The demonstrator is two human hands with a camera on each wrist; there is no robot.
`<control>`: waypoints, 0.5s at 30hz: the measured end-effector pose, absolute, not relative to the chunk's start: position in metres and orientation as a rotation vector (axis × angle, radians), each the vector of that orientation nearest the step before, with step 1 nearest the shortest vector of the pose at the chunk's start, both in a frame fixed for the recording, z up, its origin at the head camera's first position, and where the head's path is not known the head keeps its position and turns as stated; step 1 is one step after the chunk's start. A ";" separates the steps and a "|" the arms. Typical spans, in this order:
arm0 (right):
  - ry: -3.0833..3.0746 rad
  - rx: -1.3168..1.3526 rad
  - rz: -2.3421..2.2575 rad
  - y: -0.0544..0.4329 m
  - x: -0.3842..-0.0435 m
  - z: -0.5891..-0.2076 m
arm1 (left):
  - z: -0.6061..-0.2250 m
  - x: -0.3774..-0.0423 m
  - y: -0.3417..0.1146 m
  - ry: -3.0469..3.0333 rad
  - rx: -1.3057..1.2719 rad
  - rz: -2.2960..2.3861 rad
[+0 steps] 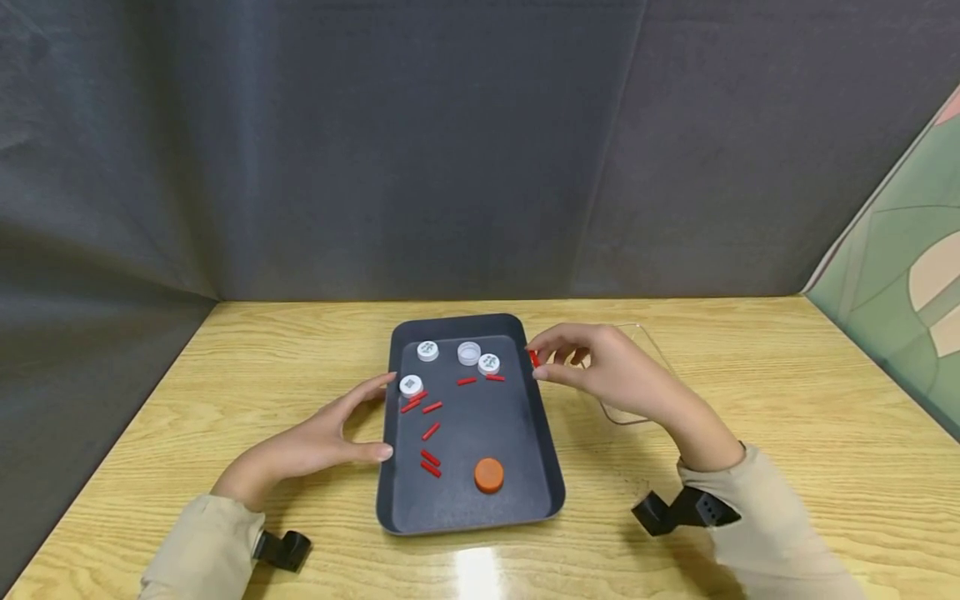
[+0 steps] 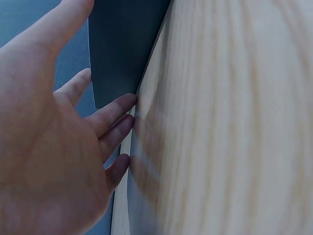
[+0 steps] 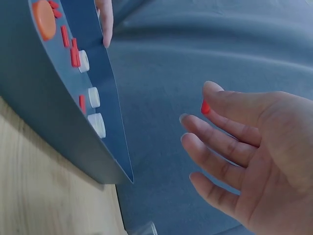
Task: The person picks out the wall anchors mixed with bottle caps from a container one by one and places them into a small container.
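Observation:
A dark rectangular tray (image 1: 502,425) lies on the wooden table between the two hands. At its left rim is my left hand (image 1: 318,437), thumb and fingers spread, fingertips right at the edge. Over by the far right rim, my right hand (image 1: 611,371) pinches a small red stick (image 3: 205,106) between thumb and index finger. Several similar red sticks (image 1: 431,431) are scattered in the tray. White caps with printed tops (image 1: 427,351) and an upturned whitish cap (image 1: 468,353) sit toward its far end. An orange cap (image 1: 489,475) lies near the front.
Right of the tray, partly behind my right hand and forearm, a clear thin-edged container (image 1: 626,417) lies on the table (image 1: 795,417). A dark cloth (image 1: 450,167) hangs behind and to the left. At the right stands a green patterned panel (image 1: 892,258).

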State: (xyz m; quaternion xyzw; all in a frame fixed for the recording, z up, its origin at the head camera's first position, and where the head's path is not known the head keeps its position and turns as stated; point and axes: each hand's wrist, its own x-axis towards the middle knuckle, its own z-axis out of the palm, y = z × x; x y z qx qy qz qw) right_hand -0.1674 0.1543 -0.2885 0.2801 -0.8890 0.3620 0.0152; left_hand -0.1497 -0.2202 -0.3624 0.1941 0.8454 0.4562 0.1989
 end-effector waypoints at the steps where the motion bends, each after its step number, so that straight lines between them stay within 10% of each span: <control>1: -2.766 0.863 1.118 0.155 -0.168 -0.288 | -0.362 -0.150 -0.220 2.367 0.541 1.273; 15: -2.787 0.727 1.139 0.176 -0.172 -0.280 | -0.363 -0.150 -0.220 2.369 0.554 1.276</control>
